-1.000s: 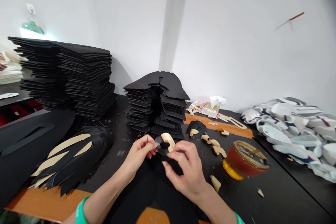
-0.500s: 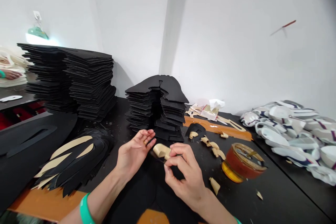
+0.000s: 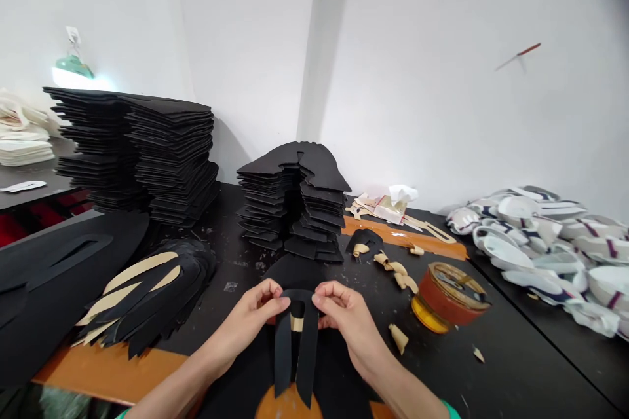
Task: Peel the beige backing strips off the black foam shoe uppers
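My left hand point(image 3: 248, 324) and my right hand point(image 3: 351, 321) each pinch one side of the curved top of a black U-shaped piece point(image 3: 283, 357). Its two long legs hang down toward me. In the gap between the legs shows a bit of tan strip point(image 3: 297, 324); what it is attached to is hidden. Under the hands lies a larger black flat piece point(image 3: 295, 270) with a rounded far end. Left of my left hand is a fanned pile of black strips point(image 3: 167, 308), some with tan faces.
Tall stacks of black sheets point(image 3: 171, 157) stand at the back left, with a lower black stack point(image 3: 319, 177) ahead. Tan curled scraps point(image 3: 398, 338) lie to the right, near a round amber-and-red object point(image 3: 452, 294). Light shoe-upper-like pieces point(image 3: 540, 242) are heaped far right.
The tan curl between my right fingers is no longer held there. My left hand, open before, has closed; both hands now grip the black U-shaped piece, side by side.
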Action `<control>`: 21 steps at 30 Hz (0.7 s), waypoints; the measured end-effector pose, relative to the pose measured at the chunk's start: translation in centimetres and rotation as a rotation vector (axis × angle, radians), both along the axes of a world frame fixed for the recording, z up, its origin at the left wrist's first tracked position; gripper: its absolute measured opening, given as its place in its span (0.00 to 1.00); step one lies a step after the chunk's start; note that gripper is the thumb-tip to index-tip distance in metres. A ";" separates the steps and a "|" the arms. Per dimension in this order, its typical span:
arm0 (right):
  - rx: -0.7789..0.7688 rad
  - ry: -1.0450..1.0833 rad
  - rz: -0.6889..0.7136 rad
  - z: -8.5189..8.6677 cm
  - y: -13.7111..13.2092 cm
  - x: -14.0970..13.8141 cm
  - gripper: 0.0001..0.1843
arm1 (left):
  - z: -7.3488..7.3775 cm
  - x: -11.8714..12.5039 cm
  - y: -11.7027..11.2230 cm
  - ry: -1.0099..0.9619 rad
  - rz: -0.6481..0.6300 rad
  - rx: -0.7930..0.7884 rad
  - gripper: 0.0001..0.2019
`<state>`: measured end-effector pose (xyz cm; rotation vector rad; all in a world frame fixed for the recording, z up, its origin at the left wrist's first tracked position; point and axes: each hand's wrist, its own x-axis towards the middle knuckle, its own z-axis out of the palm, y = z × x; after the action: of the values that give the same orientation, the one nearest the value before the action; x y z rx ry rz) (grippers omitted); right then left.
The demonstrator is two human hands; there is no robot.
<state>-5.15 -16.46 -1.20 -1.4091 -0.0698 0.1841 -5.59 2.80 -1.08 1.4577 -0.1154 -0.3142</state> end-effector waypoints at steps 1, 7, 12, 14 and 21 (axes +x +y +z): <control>0.001 0.027 -0.013 -0.5 0.1 0.2 0.14 | -0.6 0.5 0.0 -0.017 0.011 0.043 0.14; -0.144 -0.041 -0.063 -2.9 -0.3 2.0 0.18 | -2.4 2.6 0.1 -0.132 0.032 0.285 0.16; -0.510 -0.276 -0.115 -3.4 -0.6 3.5 0.14 | -1.6 3.7 0.5 -0.269 0.026 0.578 0.12; -0.651 -0.379 -0.145 -3.1 -0.5 3.8 0.11 | -1.1 4.3 0.6 -0.339 0.029 0.691 0.11; -0.785 -0.380 -0.134 -2.9 -0.4 4.6 0.09 | -0.9 5.8 0.4 -0.406 -0.010 0.881 0.11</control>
<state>-0.52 -16.86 -4.08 -2.2122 -0.2346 -0.1979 0.22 3.23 -1.96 2.3863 -0.3418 -0.0588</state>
